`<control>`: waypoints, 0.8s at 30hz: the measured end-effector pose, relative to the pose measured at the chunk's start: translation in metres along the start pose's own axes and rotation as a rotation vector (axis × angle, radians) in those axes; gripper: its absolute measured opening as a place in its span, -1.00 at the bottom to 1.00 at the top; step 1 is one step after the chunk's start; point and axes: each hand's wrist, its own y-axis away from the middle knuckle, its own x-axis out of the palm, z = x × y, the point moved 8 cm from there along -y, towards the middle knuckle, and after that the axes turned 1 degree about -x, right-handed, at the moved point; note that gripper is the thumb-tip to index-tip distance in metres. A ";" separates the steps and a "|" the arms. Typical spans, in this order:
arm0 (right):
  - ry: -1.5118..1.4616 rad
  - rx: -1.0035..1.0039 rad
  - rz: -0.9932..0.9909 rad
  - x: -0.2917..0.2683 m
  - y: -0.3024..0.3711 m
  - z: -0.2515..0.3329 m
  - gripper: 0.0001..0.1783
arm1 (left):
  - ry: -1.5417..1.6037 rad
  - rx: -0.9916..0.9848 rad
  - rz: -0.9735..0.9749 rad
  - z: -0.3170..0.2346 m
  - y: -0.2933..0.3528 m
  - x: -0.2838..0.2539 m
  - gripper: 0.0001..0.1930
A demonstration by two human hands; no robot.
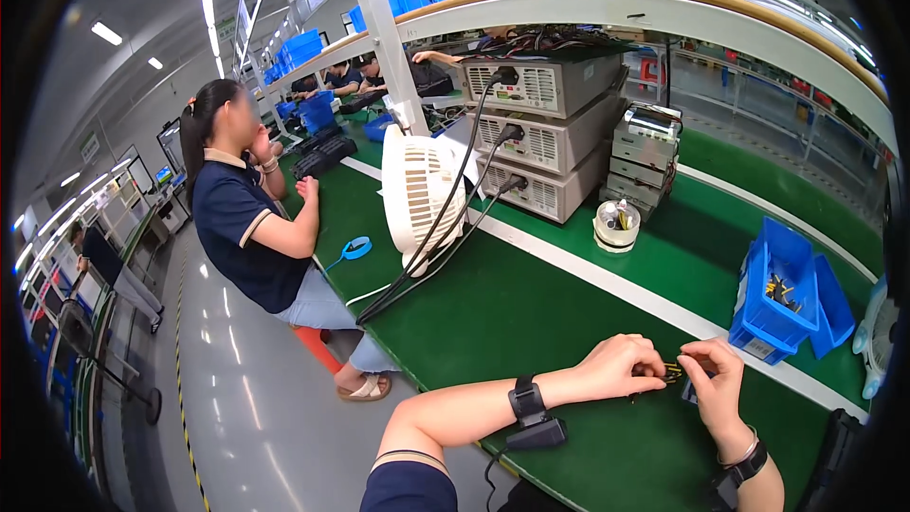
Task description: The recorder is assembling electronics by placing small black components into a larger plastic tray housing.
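Over the green table, my left hand [621, 368] is closed in a pinch on a small bunch of short black-and-yellow wires [673, 373]. Facing it, my right hand [717, 381] has thumb and forefinger curled together at the other side of the same wires. A small dark piece shows just under the right fingers; its kind I cannot make out. Dark bands with small boxes are strapped on both wrists. Beyond the right hand stands a blue plastic bin [775, 318] with more small black-and-yellow parts [783, 292] inside.
A cream fan [422, 194], black power cables [445, 246] and stacked grey instruments [540, 137] occupy the far side. Near them are a white round pot [617, 227] and blue tape [355, 247]. A co-worker [251, 199] sits at left. A shelf [607, 2] spans above.
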 end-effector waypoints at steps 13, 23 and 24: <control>0.160 -0.077 0.030 0.007 0.009 0.021 -0.68 | 0.180 0.066 -0.103 -0.006 0.004 -0.007 -0.88; 0.017 -0.005 0.158 0.020 -0.001 0.013 -0.77 | 0.073 0.095 -0.123 -0.008 0.000 -0.017 -0.89; -0.043 -0.004 0.160 0.021 -0.001 0.011 -0.76 | 0.094 0.081 -0.101 -0.007 -0.001 -0.018 -0.90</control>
